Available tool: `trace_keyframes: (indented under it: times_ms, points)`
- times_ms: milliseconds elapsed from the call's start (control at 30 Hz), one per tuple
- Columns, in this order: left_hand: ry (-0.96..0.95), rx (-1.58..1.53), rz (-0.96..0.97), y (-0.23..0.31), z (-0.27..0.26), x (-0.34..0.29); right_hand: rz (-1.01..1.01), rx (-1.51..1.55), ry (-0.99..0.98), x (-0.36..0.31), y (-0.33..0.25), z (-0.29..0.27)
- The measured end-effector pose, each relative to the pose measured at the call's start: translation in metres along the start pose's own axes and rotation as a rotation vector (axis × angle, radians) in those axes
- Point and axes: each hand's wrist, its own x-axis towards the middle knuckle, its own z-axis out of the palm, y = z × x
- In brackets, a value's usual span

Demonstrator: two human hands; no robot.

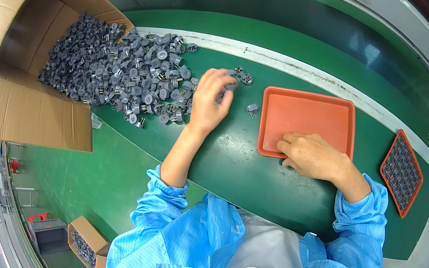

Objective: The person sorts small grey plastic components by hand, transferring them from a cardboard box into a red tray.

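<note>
My left hand (pixel 210 99) is over the green table at the right edge of a heap of small grey plug parts (pixel 150 75). Its fingers are curled around grey plug parts, partly hidden and slightly blurred. Just beyond the fingertips lie a few loose plug parts (pixel 245 78), and another single plug part (pixel 253 108) rests beside the tray. My right hand (pixel 313 155) is closed on the near rim of a bare orange tray (pixel 308 115), with the thumb outside the rim and the fingers reaching inside.
A large cardboard box (pixel 27 34) lies on its side at the left, spilling the heap onto the table (pixel 251 185). At the far right sits a second orange tray (pixel 409 207) filled with rows of grey parts. A smaller carton (pixel 99 262) of parts stands below left.
</note>
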Motion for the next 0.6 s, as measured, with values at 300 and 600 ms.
trace_keyframes:
  times_ms: [300, 600]
  points:
    - [0.297, -1.991, -1.024, 0.054, -0.016, 0.012, -0.076, 0.358, 0.683, 0.032, 0.002, -0.026]
    - [0.271, -2.268, -1.187, 0.060, 0.011, -0.012, 0.044, 0.740, 0.669, 0.048, 0.013, 0.005]
